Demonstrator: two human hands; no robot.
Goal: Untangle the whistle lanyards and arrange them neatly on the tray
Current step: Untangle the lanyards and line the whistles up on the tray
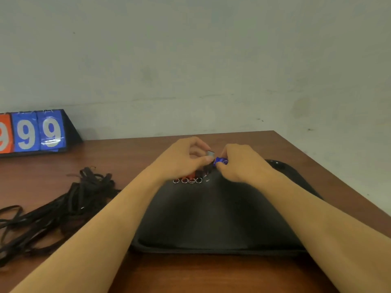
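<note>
A black tray [211, 246] lies on the brown table in front of me. Near its far edge a row of small metal rings [188, 180] and dark and red whistles [195, 174] lies side by side, with black lanyards barely visible against the tray. My left hand [184, 159] pinches a small grey whistle piece [210, 153] above that row. My right hand [243, 163] grips a blue whistle [221, 160] right beside it, fingertips of both hands almost touching. A tangled heap of black lanyards [69, 199] lies on the table left of the tray.
A flip scoreboard [31, 132] with orange and blue 9 cards stands at the back left against the pale wall. The table's right edge [330, 174] runs diagonally close behind the tray's right end.
</note>
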